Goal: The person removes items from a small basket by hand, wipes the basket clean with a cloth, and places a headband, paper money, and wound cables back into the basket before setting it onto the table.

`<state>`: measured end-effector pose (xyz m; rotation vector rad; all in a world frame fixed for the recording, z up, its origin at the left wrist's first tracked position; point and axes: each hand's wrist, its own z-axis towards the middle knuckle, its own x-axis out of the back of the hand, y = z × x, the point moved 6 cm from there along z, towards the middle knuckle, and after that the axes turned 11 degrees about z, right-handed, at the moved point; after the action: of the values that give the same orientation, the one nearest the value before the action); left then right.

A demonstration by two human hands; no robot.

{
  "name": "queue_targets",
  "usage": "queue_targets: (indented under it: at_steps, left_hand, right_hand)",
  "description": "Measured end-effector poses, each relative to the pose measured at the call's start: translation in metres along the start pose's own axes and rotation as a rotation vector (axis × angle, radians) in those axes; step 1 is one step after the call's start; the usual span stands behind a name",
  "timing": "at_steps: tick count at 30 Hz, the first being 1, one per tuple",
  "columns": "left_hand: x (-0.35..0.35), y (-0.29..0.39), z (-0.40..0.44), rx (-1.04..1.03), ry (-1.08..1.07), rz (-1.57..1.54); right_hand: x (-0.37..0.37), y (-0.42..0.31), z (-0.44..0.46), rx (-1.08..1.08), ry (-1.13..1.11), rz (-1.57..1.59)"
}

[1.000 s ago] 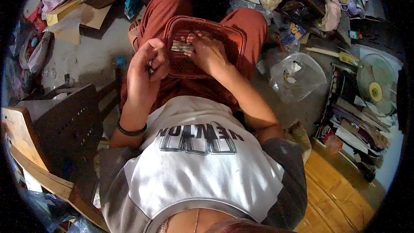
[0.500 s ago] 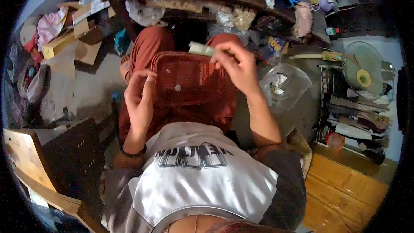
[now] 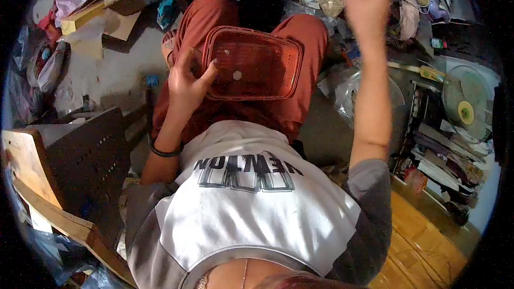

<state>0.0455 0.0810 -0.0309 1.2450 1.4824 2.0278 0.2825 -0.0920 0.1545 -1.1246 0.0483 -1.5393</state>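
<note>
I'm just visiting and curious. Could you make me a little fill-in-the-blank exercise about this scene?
1. The hand nearer the basket is the person's ____ one.
2. The basket's colour is ____.
3. The solid dark word on the shirt reads ____.
4. The fan is on the picture's ____ side.

Missing words: left; red; NEWTON; right.

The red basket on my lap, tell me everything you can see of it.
The red basket is a rounded rectangle with a thick rim and openwork walls, apparently plastic. It sits open side up on the reddish trousers, between the thighs. Inside, a round pale spot and a smaller one show; I can't tell what they are. Your left hand is at its left side, thumb by the rim; how firmly it holds is unclear.
</note>
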Motion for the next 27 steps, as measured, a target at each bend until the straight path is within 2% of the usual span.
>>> queue_targets:
  at_steps: [1, 2, 3, 5, 8, 9, 11, 13, 14, 16, 17, 19, 20, 21, 22, 24, 25, 26, 27]
  left_hand:
    - [-0.003, -0.004, 0.000, 0.012, -0.012, -0.041]
    - [-0.006, -0.007, 0.001, 0.025, -0.024, -0.082]
    - [-0.010, -0.013, 0.003, 0.033, -0.032, -0.151]
    - [-0.013, -0.016, 0.001, 0.034, -0.026, -0.171]
    - [-0.010, -0.013, 0.002, 0.035, -0.030, -0.113]
    - [-0.012, -0.014, 0.001, 0.054, -0.065, -0.156]
    - [-0.020, -0.037, -0.003, 0.095, -0.089, -0.171]
    - [-0.017, -0.025, 0.001, 0.075, -0.100, -0.187]
    - [-0.023, -0.039, 0.000, 0.068, -0.094, -0.249]
    - [-0.025, -0.041, 0.002, 0.098, -0.076, -0.341]
    - [-0.024, -0.032, 0.001, 0.138, -0.062, -0.372]
    - [-0.019, -0.019, 0.001, 0.125, -0.073, -0.364]
    - [-0.018, -0.013, 0.001, 0.100, -0.010, -0.397]
    - [-0.017, -0.020, -0.001, 0.056, -0.069, -0.288]
    - [-0.013, -0.014, -0.002, 0.051, -0.084, -0.331]
    - [-0.006, 0.002, -0.002, 0.076, -0.109, -0.397]
    - [-0.004, 0.007, -0.002, 0.107, -0.120, -0.418]
    - [-0.004, 0.008, -0.003, 0.139, -0.134, -0.438]
    - [-0.004, 0.007, -0.003, 0.124, -0.121, -0.416]
  right_hand:
    - [-0.026, -0.016, -0.024, 0.064, -0.153, 0.190]
    - [-0.057, -0.018, -0.059, -0.107, -0.419, 0.260]
    - [-0.078, -0.030, -0.088, 0.212, -0.613, 0.138]
    - [-0.116, -0.021, -0.142, 0.168, -0.843, -0.003]
    - [-0.157, 0.011, -0.186, 0.346, -1.021, -0.357]
    - [-0.164, 0.023, -0.196, 0.395, -0.889, -0.282]
    - [-0.182, 0.029, -0.206, 0.387, -1.294, -0.467]
    - [-0.186, 0.032, -0.215, 0.576, -1.129, -0.392]
    - [-0.196, 0.046, -0.220, 0.501, -1.006, -0.355]
    - [-0.197, 0.043, -0.214, 0.452, -1.011, -0.286]
    - [-0.194, 0.041, -0.217, 0.470, -1.141, -0.260]
    - [-0.180, 0.017, -0.200, 0.304, -1.373, -0.307]
    - [-0.163, -0.004, -0.180, 0.250, -1.213, -0.076]
    - [-0.142, -0.019, -0.158, 0.202, -1.050, 0.152]
    - [-0.129, -0.031, -0.135, 0.169, -0.935, 0.393]
    - [-0.099, -0.045, -0.076, 0.016, -0.822, 0.487]
    - [-0.085, -0.049, -0.046, 0.234, -0.706, 0.417]
    - [-0.071, -0.052, -0.012, 0.300, -0.595, 0.461]
    - [-0.056, -0.055, 0.019, 0.343, -0.515, 0.363]
